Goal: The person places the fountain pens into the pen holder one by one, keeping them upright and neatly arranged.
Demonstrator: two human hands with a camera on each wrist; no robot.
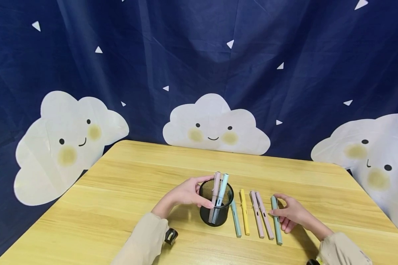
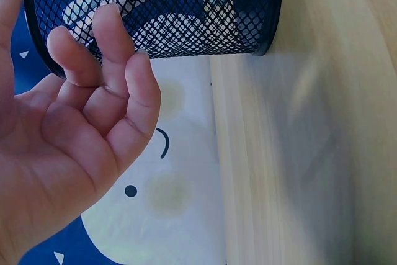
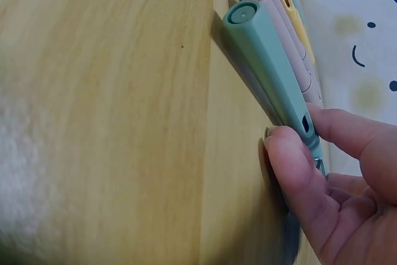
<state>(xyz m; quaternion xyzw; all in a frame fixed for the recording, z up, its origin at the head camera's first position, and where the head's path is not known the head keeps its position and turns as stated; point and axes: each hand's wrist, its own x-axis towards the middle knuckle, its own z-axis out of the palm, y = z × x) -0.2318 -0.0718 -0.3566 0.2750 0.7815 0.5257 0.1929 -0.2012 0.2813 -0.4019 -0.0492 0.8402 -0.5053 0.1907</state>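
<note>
My left hand [image 1: 185, 193] holds a round black mesh pen holder [image 1: 223, 214] by its rim, thumb at the front and index finger round the back. Inside lean a mauve pen [image 1: 216, 183] and a light blue pen [image 1: 222, 190]. In the left wrist view, the other fingers [image 2: 115, 41] curl beside the mesh. To the right, my right hand [image 1: 294, 211] pinches a green pen [image 1: 277, 230] between thumb and finger near its clip end. The right wrist view shows this green pen [image 3: 273, 60] lengthwise, its plain end towards the camera.
Between the holder and the right hand lie a teal pen [image 1: 236, 220], a yellow pen [image 1: 244, 215] and two lilac pens [image 1: 257, 218], side by side on the wooden table [image 1: 96, 206]. A dark blue curtain [image 1: 192, 48] with clouds hangs behind the table's far edge.
</note>
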